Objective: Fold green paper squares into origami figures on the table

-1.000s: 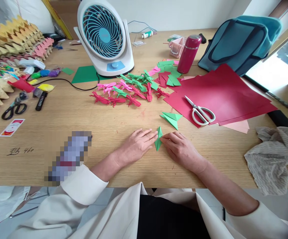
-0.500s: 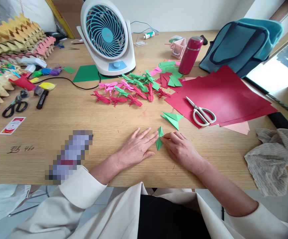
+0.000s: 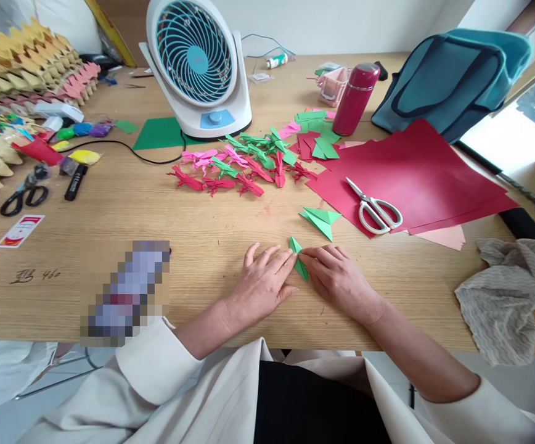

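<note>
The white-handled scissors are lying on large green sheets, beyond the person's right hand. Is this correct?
Not quite: the sheets are red, not green. The head view shows the white-handled scissors lying on large red sheets, beyond the person's right hand.

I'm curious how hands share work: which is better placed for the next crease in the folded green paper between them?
Likely the right hand: its fingertips are gathered at the edge of the small folded green paper, while the left hand lies palm-down with fingers spread.
</note>
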`<state>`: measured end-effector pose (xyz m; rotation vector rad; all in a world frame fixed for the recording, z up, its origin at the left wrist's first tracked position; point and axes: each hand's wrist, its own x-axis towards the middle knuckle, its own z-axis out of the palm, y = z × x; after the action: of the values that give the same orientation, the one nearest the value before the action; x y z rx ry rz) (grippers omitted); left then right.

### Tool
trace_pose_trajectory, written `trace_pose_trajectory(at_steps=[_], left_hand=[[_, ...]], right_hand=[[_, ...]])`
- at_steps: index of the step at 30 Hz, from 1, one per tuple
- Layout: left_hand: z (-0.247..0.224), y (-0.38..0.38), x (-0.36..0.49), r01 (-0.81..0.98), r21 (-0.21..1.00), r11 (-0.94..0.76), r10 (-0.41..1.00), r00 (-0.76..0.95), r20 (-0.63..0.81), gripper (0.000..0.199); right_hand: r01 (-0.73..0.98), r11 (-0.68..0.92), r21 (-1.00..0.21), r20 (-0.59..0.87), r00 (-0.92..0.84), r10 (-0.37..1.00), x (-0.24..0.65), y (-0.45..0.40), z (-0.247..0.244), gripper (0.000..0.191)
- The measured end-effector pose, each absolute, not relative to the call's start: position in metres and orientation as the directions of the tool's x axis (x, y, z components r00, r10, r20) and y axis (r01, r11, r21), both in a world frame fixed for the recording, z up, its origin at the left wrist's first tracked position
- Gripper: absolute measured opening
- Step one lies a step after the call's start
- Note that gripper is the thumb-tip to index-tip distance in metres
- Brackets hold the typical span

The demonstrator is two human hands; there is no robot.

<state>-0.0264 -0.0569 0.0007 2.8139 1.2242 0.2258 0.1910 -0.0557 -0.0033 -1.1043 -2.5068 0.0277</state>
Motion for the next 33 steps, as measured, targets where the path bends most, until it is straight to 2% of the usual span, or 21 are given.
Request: trace_pose_trajectory(at_steps=[12, 19, 26, 33], left_hand=[[0.007, -0.044, -0.032, 0.666, 0.102, -0.739, 0.674, 0.735, 0.082, 0.051], [0.005, -0.029, -0.037, 0.547, 0.006, -0.837, 0.547, 0.836, 0.045, 0.072], [0.001, -0.025, -0.038, 0.563, 0.085, -0.822, 0.561, 0.826, -0.053, 0.081], [0.001, -0.023, -0.04, 0.591, 0.119, -0.798, 0.589, 0.806, -0.055, 0.078]], right_hand=[[0.712, 0.684, -0.156, 0.338, -0.612, 0.715, 0.19, -0.057, -0.002, 0.027], [0.727, 0.672, -0.142, 0.318, -0.609, 0.726, 0.189, -0.056, -0.003, 0.025], [0.712, 0.678, -0.182, 0.3, -0.617, 0.728, 0.191, -0.055, -0.002, 0.027], [0.712, 0.678, -0.181, 0.309, -0.613, 0.727, 0.19, -0.055, -0.002, 0.026]])
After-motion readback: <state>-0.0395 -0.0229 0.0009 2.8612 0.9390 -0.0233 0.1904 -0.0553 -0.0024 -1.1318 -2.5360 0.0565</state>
